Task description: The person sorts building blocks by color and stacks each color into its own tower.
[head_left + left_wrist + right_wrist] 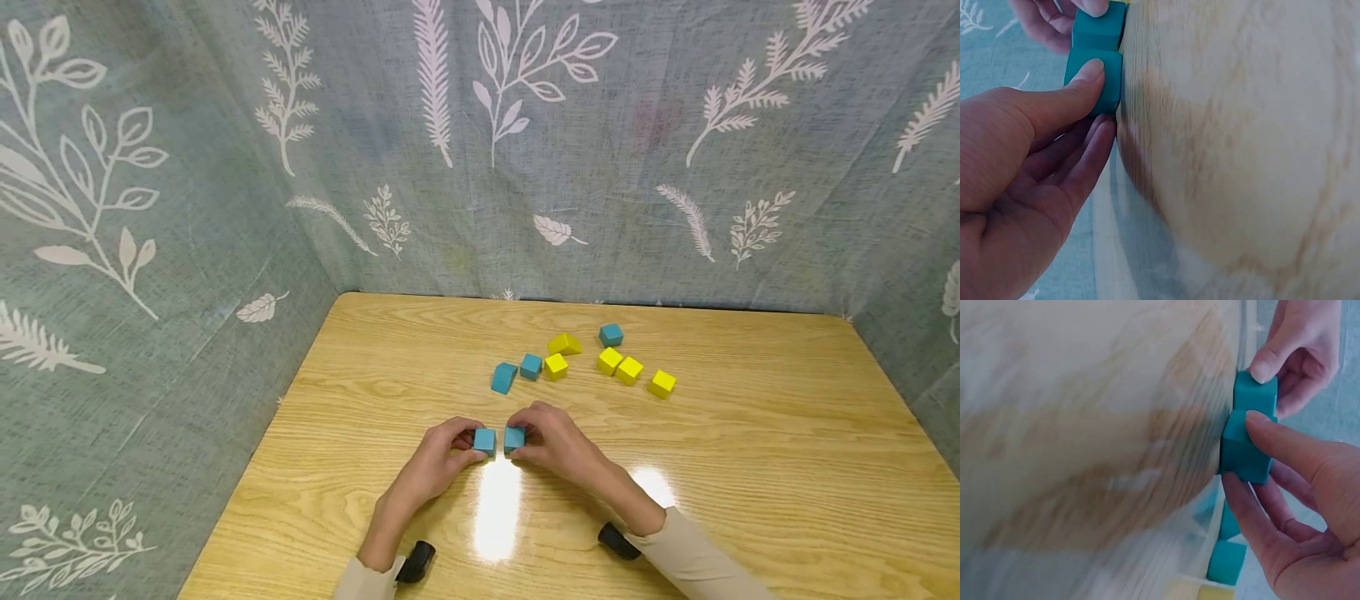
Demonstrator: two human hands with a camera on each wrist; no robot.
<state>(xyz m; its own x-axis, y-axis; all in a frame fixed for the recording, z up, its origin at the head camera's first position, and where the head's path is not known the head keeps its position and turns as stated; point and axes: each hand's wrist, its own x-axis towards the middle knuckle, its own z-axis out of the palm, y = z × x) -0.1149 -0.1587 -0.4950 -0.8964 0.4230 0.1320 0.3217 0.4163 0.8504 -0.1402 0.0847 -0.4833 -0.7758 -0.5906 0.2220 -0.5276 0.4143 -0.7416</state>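
Near the middle of the table, my left hand (437, 461) pinches a blue cube block (484, 442) between thumb and fingers. Just to its right, my right hand (557, 444) grips a second blue cube block (514, 439) the same way. The head view shows a narrow gap between the two blocks, which sit at or very close to the tabletop. From the left wrist, the thumb lies on the face of the left block (1110, 81). In the right wrist view, thumb and fingers hold the right block (1244, 453) on opposite sides.
Farther back on the wooden table (360, 367) lie a blue curved block (504, 377), a blue cube (531, 367), a yellow curved block (564, 344), several yellow cubes (556, 367) and another blue cube (611, 335). A patterned curtain (450, 225) hangs behind the table.
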